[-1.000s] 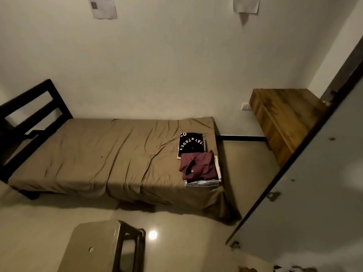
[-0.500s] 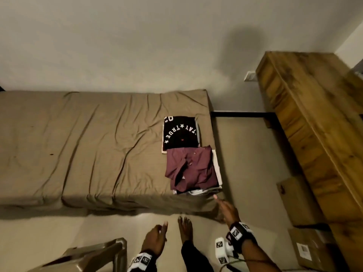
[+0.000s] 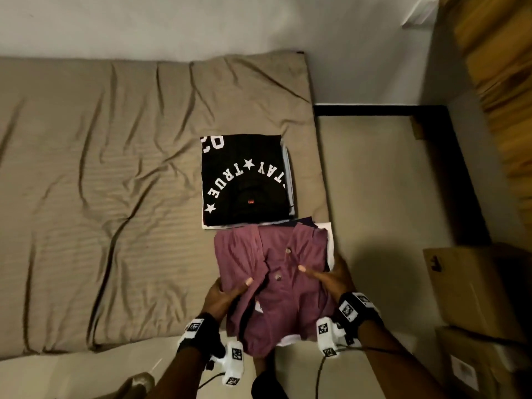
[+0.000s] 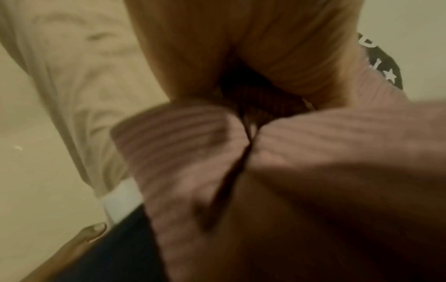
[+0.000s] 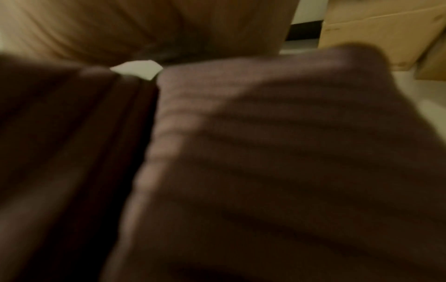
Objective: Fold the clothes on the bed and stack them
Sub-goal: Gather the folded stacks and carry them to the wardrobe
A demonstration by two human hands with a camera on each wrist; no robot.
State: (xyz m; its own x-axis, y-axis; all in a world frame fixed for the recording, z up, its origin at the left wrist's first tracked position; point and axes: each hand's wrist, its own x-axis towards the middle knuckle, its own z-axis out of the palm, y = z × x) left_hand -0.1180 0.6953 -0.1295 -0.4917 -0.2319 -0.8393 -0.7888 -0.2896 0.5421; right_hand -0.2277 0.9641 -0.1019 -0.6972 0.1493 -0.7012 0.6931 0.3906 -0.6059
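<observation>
A folded maroon polo shirt (image 3: 276, 283) tops a small pile with white cloth (image 3: 331, 249) under it, at the bed's near right corner. My left hand (image 3: 230, 289) grips the shirt's left side, thumb on top and fingers hidden below. Its right side is gripped the same way by my right hand (image 3: 322, 273). The shirt's near edge hangs past the mattress edge. Behind it lies a folded black shirt (image 3: 244, 180) with white letters. Both wrist views are blurred and filled with maroon fabric (image 4: 313, 152) (image 5: 265, 152).
The tan bed sheet (image 3: 100, 197) stretches wrinkled to the left. Cardboard boxes (image 3: 466, 289) stand on the floor at the right, below a wooden cabinet (image 3: 495, 53). A black frame bar (image 3: 374, 110) runs along the wall. A stool's corner (image 3: 138, 384) shows at the bottom left.
The view has come closer to the bed's corner. Both hands rose from beside the bed edge and took hold of the maroon shirt on either side.
</observation>
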